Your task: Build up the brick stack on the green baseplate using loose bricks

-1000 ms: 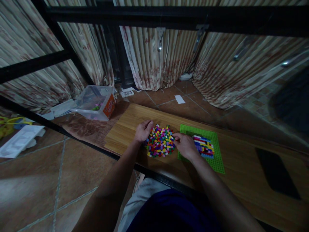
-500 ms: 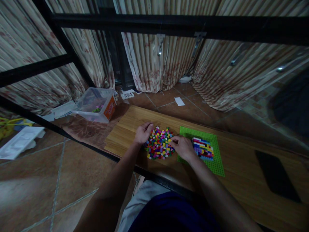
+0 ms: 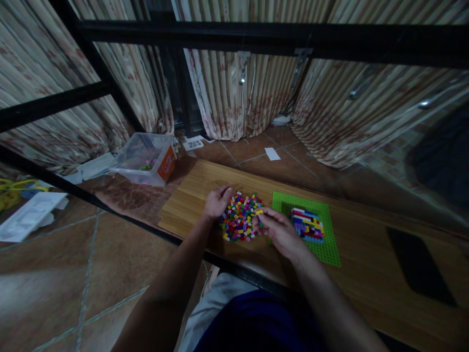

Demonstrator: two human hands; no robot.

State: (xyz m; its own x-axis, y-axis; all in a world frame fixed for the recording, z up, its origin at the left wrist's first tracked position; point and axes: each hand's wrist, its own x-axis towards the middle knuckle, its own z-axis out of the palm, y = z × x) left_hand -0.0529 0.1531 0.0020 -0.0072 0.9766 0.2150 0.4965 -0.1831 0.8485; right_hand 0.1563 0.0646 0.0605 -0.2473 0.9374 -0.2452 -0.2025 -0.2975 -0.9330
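A heap of small coloured bricks [image 3: 240,217] lies on a wooden board [image 3: 190,195]. My left hand [image 3: 217,201] rests at the heap's left edge, fingers curled loosely on the board. My right hand [image 3: 279,230] hovers over the heap's right side and pinches a small yellow brick [image 3: 259,212] between its fingertips. To the right lies a green baseplate [image 3: 322,244] with a patch of striped coloured bricks [image 3: 307,225] built on it.
A clear plastic box [image 3: 144,159] with an orange label stands on the floor at the left. A dark flat thing [image 3: 417,266] lies on the board at the right. Black frame bars [image 3: 256,36] cross above. Curtains hang behind; papers lie on the tiled floor.
My right hand has drawn back from the heap's right edge and lifted slightly, now with a yellow brick in its fingertips. My left hand has stayed put.
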